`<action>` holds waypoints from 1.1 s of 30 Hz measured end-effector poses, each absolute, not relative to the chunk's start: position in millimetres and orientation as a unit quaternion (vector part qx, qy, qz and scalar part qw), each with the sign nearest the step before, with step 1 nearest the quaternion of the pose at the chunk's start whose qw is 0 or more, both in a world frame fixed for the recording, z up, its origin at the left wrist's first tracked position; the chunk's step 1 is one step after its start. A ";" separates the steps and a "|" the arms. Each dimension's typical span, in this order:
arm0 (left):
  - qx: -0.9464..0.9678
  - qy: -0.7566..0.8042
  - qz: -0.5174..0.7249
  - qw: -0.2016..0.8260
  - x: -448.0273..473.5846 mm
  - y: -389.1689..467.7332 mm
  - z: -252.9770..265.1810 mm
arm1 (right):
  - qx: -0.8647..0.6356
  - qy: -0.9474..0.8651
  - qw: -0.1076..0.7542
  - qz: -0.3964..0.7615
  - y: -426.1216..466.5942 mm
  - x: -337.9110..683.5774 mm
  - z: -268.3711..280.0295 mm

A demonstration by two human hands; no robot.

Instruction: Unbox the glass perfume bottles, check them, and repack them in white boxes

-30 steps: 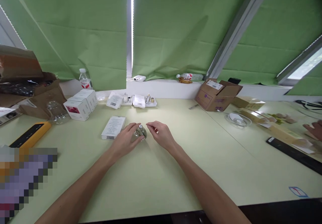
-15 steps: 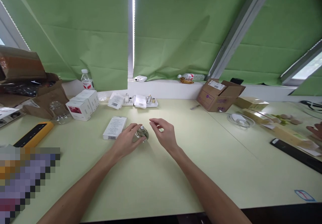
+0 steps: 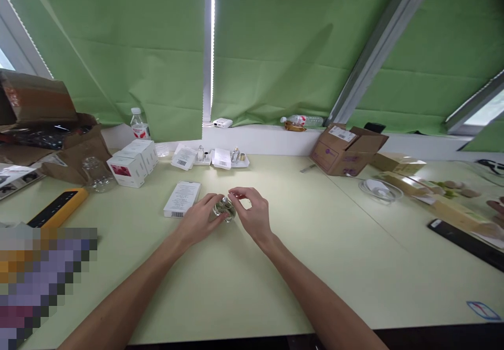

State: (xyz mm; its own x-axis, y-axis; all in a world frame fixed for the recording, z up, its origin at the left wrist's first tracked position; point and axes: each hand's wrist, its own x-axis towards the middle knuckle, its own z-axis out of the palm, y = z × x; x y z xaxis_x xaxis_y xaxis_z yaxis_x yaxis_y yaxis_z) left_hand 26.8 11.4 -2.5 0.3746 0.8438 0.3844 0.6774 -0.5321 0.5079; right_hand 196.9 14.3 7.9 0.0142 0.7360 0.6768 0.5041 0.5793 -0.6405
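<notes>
My left hand (image 3: 203, 216) is closed around a small clear glass perfume bottle (image 3: 227, 214), which is tilted low over the table with its silvery neck up. Against the neck, my right hand (image 3: 254, 215) has thumb and fingertips pinched together. Whatever lies between those fingertips is too small to make out. A flat white printed box (image 3: 181, 199) with a barcode lies just left of my left hand. Farther back, two white trays hold small bottles, a clear one (image 3: 200, 154) and another (image 3: 235, 155) beside a gold cap (image 3: 242, 157).
White boxes (image 3: 132, 164) and a clear plastic jar (image 3: 99, 176) stand at the left, near a yellow-and-black power strip (image 3: 59, 208). An open carton (image 3: 342, 153), a coiled white cable (image 3: 380, 190) and a long black bar (image 3: 464, 242) are on the right. Another person's hand (image 3: 496, 205) shows at the right edge.
My right hand has moved left, and its pinched fingertips now meet the bottle's neck. My left hand keeps its hold on the bottle. The view has shifted slightly.
</notes>
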 end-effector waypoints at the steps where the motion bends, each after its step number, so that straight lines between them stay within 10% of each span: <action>1: 0.818 0.466 0.310 0.135 27.0 11.2 -2.3 | -0.448 -0.695 0.552 0.108 15.2 196.8 7.1; 33: 0.827 0.458 0.295 0.138 27.8 10.1 0.6 | -0.436 -0.707 0.533 0.160 21.2 188.9 -4.4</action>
State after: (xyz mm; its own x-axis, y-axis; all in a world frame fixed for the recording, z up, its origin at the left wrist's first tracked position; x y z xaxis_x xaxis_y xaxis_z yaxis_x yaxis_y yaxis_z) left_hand 27.8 10.1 0.6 0.4057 0.8391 0.3625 0.6764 -0.5423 0.4984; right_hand 188.9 21.2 -4.4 -0.0506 0.7880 0.6136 0.4461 0.5675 -0.6921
